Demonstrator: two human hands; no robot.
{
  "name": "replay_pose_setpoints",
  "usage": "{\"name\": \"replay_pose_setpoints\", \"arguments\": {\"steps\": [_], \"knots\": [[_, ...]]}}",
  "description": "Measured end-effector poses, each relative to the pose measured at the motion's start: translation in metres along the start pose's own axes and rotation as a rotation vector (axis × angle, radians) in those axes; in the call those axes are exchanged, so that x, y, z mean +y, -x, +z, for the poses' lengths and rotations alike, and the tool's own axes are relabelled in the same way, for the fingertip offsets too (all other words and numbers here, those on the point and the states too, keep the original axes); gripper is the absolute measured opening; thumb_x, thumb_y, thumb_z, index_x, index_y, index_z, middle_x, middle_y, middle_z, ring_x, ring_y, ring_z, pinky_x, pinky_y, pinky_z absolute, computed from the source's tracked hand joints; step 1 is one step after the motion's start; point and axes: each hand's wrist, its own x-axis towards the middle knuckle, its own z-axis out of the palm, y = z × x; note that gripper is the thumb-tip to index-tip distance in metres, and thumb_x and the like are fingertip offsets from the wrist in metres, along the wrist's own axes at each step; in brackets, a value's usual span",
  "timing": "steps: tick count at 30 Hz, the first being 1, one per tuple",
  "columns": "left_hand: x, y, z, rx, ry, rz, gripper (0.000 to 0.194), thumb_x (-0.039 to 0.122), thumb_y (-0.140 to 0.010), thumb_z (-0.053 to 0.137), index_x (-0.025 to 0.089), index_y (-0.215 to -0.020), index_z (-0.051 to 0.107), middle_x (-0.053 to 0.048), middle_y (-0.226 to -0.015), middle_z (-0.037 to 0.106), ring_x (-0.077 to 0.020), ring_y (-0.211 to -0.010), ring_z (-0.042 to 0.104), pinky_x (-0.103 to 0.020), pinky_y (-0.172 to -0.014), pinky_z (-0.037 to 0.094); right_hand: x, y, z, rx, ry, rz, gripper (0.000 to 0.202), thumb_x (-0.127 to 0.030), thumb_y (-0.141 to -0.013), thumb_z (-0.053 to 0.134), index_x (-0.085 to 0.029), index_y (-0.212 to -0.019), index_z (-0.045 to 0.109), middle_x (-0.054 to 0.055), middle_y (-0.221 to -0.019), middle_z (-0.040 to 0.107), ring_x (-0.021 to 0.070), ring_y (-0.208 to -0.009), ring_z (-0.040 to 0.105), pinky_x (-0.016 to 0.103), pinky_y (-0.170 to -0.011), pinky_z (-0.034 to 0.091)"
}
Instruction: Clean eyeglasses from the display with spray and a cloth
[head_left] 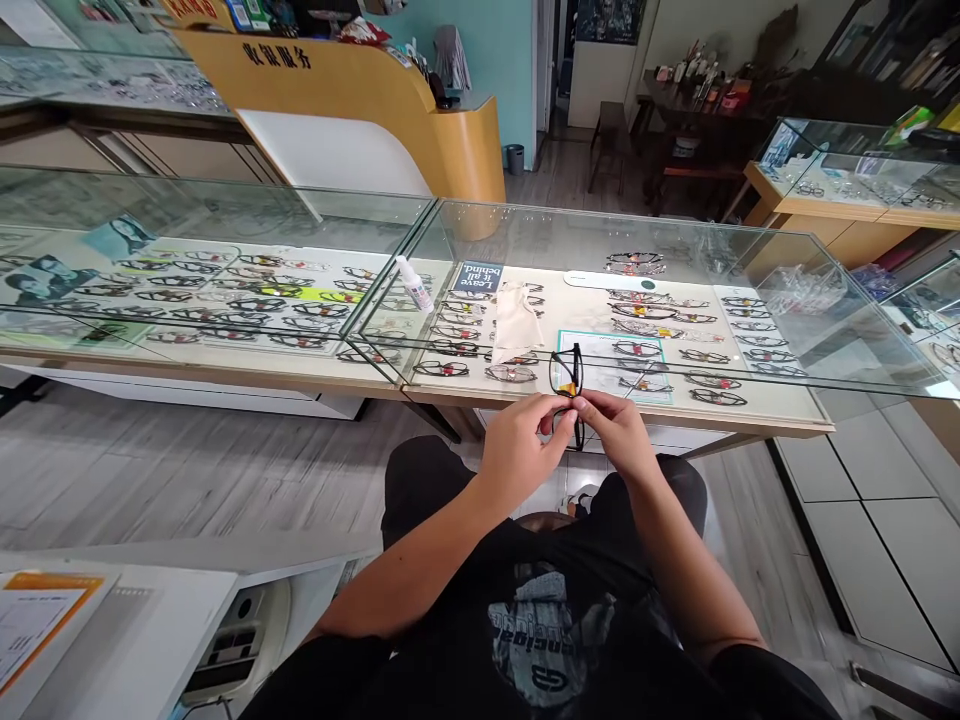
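Rows of spectacles (718, 397) fill our glass counter (750, 422) across mid-frame, grey floor (150, 460) at left, while our left hand (523, 443) and right hand (616, 432) together pinch black eyeglasses (577, 372) near centre.

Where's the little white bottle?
In the head view, the white bottle is left of centre on the glass display case, to the left of the pale cloth and farther away than the black glasses.

We see smooth, glossy glass (600, 228) over a wood-trimmed desk (750, 423), a matt, creased cloth (516, 322), a smooth plastic bottle (415, 285), plastic-looking eyeglasses (577, 364), a matt fabric shirt (450, 635) and wood-grained flooring (330, 470).
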Motion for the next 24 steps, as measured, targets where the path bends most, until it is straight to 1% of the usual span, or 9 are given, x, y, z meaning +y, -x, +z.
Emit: {"name": "replay_pose_setpoints", "arguments": {"steps": [2, 4, 8, 10, 12, 14, 17, 21, 24], "knots": [[0.000, -0.004, 0.002, -0.013, 0.000, -0.050, 0.027, 0.039, -0.104, 0.063, 0.018, -0.106, 0.079, 0.000, -0.072, 0.059, -0.0137, -0.067, 0.052, -0.029, -0.066, 0.038, 0.002, 0.002, 0.002, 0.069, 0.031, -0.037, 0.038, -0.056, -0.088, 0.083, -0.022, -0.104, 0.086, 0.006, -0.099, 0.081, 0.0246, -0.095, 0.072, 0.037, -0.089, 0.057], [0.000, -0.007, 0.004, -0.029, 0.070, -0.101, 0.030, 0.042, -0.103, 0.062, 0.018, -0.106, 0.080, 0.001, -0.069, 0.056, -0.0138, -0.065, 0.049, -0.030, -0.064, 0.037, 0.004, 0.003, 0.004, 0.127, 0.102, -0.095, 0.038, -0.054, -0.091, 0.080, -0.022, -0.110, 0.085, 0.007, -0.100, 0.081, 0.0249, -0.095, 0.073, 0.037, -0.087, 0.058], [-0.004, -0.012, 0.009, -0.052, 0.285, -0.239, 0.037, 0.052, -0.100, 0.066, 0.019, -0.104, 0.081, 0.003, -0.063, 0.048, -0.0137, -0.060, 0.044, -0.029, -0.061, 0.036, 0.002, 0.006, 0.007, 0.234, 0.387, -0.254, 0.035, -0.048, -0.098, 0.073, -0.022, -0.120, 0.082, 0.007, -0.097, 0.077, 0.0229, -0.086, 0.070, 0.037, -0.081, 0.058], [-0.008, -0.016, 0.012, -0.039, 0.353, -0.296, 0.039, 0.055, -0.096, 0.071, 0.019, -0.104, 0.080, 0.004, -0.063, 0.046, -0.0136, -0.060, 0.043, -0.029, -0.061, 0.036, 0.000, 0.010, 0.010, 0.265, 0.524, -0.323, 0.035, -0.043, -0.101, 0.069, -0.023, -0.127, 0.079, 0.007, -0.096, 0.075, 0.0222, -0.083, 0.068, 0.038, -0.079, 0.056], [-0.013, -0.019, 0.014, -0.016, 0.395, -0.330, 0.040, 0.057, -0.094, 0.073, 0.018, -0.102, 0.080, 0.004, -0.062, 0.043, -0.0135, -0.060, 0.041, -0.029, -0.061, 0.035, -0.003, 0.014, 0.012, 0.263, 0.593, -0.362, 0.037, -0.040, -0.103, 0.066, -0.025, -0.134, 0.076, 0.007, -0.096, 0.074, 0.0221, -0.081, 0.067, 0.038, -0.078, 0.055], [-0.017, -0.023, 0.013, -0.004, 0.430, -0.343, 0.042, 0.059, -0.093, 0.073, 0.018, -0.097, 0.080, 0.004, -0.062, 0.040, -0.0135, -0.060, 0.038, -0.029, -0.060, 0.033, -0.006, 0.018, 0.012, 0.239, 0.571, -0.387, 0.037, -0.038, -0.105, 0.064, -0.026, -0.137, 0.075, 0.007, -0.097, 0.074, 0.0223, -0.083, 0.069, 0.038, -0.079, 0.056], [-0.021, -0.027, 0.010, -0.022, 0.484, -0.358, 0.041, 0.058, -0.091, 0.075, 0.018, -0.093, 0.081, 0.003, -0.061, 0.039, -0.0135, -0.060, 0.036, -0.029, -0.058, 0.031, -0.010, 0.020, 0.007, 0.233, 0.430, -0.404, 0.028, -0.036, -0.106, 0.063, -0.026, -0.126, 0.080, 0.008, -0.103, 0.077, 0.0223, -0.091, 0.071, 0.037, -0.081, 0.057], [-0.020, -0.029, 0.007, -0.068, 0.530, -0.362, 0.039, 0.057, -0.089, 0.078, 0.018, -0.092, 0.081, 0.004, -0.060, 0.037, -0.0128, -0.059, 0.033, -0.029, -0.059, 0.030, -0.014, 0.019, -0.002, 0.247, 0.273, -0.324, 0.017, -0.039, -0.100, 0.073, -0.025, -0.104, 0.083, 0.006, -0.093, 0.076, 0.0210, -0.086, 0.070, 0.035, -0.076, 0.055], [-0.017, -0.028, 0.007, -0.067, 0.538, -0.351, 0.039, 0.056, -0.089, 0.078, 0.018, -0.090, 0.080, 0.004, -0.060, 0.036, -0.0126, -0.060, 0.033, -0.029, -0.059, 0.029, -0.016, 0.020, -0.006, 0.211, 0.211, -0.252, 0.020, -0.043, -0.097, 0.077, -0.024, -0.098, 0.083, 0.004, -0.088, 0.074, 0.0198, -0.081, 0.067, 0.034, -0.075, 0.053]]}}
